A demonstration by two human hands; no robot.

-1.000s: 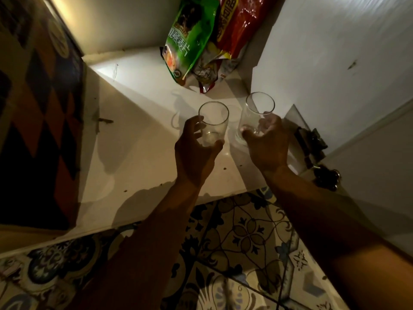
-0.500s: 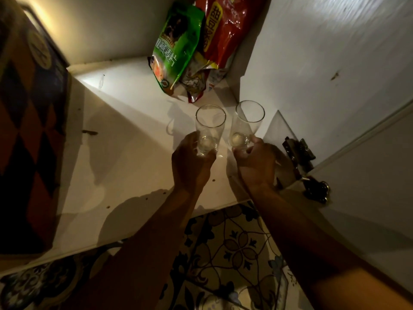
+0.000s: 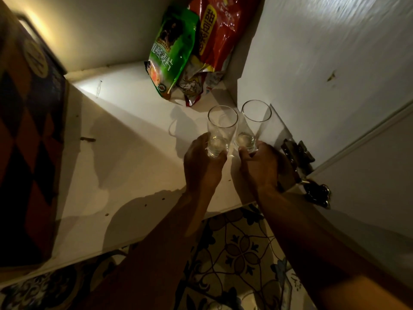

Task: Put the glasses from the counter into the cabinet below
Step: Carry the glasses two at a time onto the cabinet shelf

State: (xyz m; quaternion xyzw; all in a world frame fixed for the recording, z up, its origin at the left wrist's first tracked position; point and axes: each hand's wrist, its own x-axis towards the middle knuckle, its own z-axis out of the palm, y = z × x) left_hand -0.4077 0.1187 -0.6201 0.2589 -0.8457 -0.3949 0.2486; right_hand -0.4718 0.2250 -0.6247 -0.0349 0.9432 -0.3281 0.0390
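Two clear drinking glasses stand upright side by side, touching, on the white cabinet shelf [image 3: 125, 166], near its right wall. My left hand [image 3: 202, 166] is wrapped around the base of the left glass [image 3: 221, 128]. My right hand [image 3: 261, 166] grips the base of the right glass [image 3: 252, 124]. Both hands reach in from the front edge of the shelf. Whether the glass bottoms rest on the shelf or hover just above it I cannot tell.
A green snack bag [image 3: 172, 54] and a red bag [image 3: 221, 30] lean in the back right corner. A dark diamond-patterned box [image 3: 26, 153] fills the left side. The open cabinet door [image 3: 368, 175] with its metal hinge [image 3: 299, 157] stands right. Patterned floor tiles [image 3: 241, 253] lie below.
Both hands slid lower on the glasses, from their sides to their bases, and the two glasses came together until they touch.
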